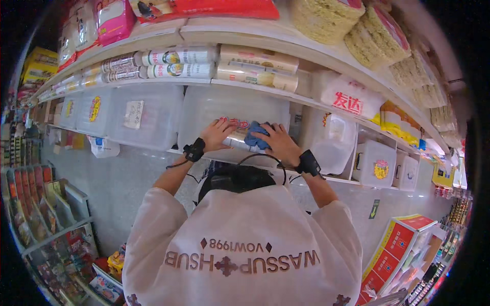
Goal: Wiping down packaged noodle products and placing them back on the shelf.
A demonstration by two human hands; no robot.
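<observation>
A translucent plastic storage bin [233,101] with a red-lettered sticker stands in front of me on the lower shelf. My right hand [281,143] presses a crumpled blue cloth [257,136] against its near part, fingers bent over the cloth. To the left, my left hand [218,134] rests at the bin beside the sticker, its fingers spread and nothing visible in them. Both wrists wear black straps with small devices.
More translucent bins [144,114] stand to the left, others [331,134] to the right. Above runs a shelf edge [252,85] with wrapped noodle packs [258,69]. Behind me are a goods rack [57,229] and a red carton display [398,241] on the grey floor.
</observation>
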